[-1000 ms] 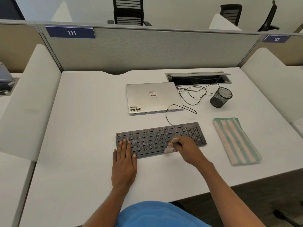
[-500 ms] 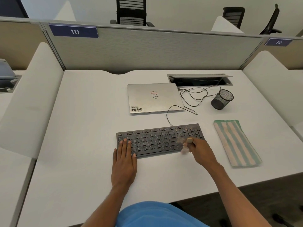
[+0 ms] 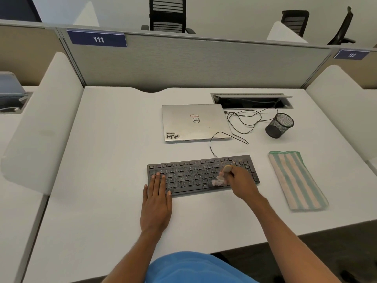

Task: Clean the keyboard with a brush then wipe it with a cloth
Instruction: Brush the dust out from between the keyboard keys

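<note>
We count one keyboard [image 3: 203,174], black, lying near the front edge of the white desk [image 3: 114,139], roughly at its middle and slightly skewed. Our two hands are both on it. Our left hand [image 3: 156,203] lies flat and open, grasping nothing, its palm on the desk and its fingertips resting on the left end of the keys. Our right hand [image 3: 240,180] is closed around one brush [image 3: 221,176], gripping its pale wooden handle; the light bristles point down and touch the keys toward the right side of the keyboard, just left of the number pad. The bristles look blurred.

One cloth [image 3: 296,180], striped green and tan and folded long, lies flat by the right edge of the desk, just beside the keyboard's right end and apart from it.

Behind the keyboard we see one closed silver laptop [image 3: 195,122]. One black cable [image 3: 242,121] loops between the laptop and the open cable hatch [image 3: 252,101] at the back edge; another runs from the keyboard's back toward the laptop. One black mesh cup [image 3: 279,125] stands tilted near the back right. Two numbered signs, 111 [image 3: 98,38] and 112 [image 3: 351,54], sit on the partition.
</note>
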`<move>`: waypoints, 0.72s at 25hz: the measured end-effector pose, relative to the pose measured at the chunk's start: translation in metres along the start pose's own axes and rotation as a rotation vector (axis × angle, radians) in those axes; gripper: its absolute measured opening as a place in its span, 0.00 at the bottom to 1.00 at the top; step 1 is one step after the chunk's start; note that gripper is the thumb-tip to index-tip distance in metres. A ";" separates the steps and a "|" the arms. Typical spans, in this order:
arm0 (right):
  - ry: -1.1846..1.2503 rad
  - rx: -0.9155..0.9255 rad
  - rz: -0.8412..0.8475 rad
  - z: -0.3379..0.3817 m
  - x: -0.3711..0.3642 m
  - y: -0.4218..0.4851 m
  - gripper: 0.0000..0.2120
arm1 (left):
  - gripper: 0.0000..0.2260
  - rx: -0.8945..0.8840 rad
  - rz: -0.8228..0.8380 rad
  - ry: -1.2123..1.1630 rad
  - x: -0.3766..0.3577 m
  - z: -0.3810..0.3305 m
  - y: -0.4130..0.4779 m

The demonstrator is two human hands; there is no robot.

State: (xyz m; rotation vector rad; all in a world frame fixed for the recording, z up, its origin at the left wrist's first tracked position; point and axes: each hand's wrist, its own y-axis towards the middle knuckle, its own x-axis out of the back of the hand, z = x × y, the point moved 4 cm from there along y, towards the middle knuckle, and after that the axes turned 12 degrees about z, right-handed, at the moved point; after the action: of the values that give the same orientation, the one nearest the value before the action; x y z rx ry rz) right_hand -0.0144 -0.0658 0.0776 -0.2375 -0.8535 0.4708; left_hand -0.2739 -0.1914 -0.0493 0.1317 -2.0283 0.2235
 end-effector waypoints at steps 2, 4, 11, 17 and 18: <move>-0.019 -0.072 -0.054 0.001 0.013 -0.005 0.11 | 0.27 -0.001 0.000 0.000 -0.001 0.000 0.000; -0.004 -0.083 -0.083 0.010 0.017 -0.008 0.09 | 0.27 0.002 -0.002 -0.001 0.000 0.000 0.000; -0.046 0.112 0.099 0.021 -0.007 0.010 0.10 | 0.27 0.002 0.006 0.000 0.000 -0.001 0.000; -0.026 -0.058 0.031 0.008 0.022 0.016 0.12 | 0.27 0.009 0.008 0.020 0.000 0.000 0.000; -0.034 -0.046 0.020 0.014 0.024 0.016 0.11 | 0.27 0.010 0.009 0.022 0.000 0.000 0.001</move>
State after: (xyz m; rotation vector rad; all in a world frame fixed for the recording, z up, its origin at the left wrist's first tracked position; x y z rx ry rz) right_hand -0.0165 -0.0399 0.0968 -0.2813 -0.8962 0.4751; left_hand -0.2739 -0.1905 -0.0498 0.1254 -2.0063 0.2399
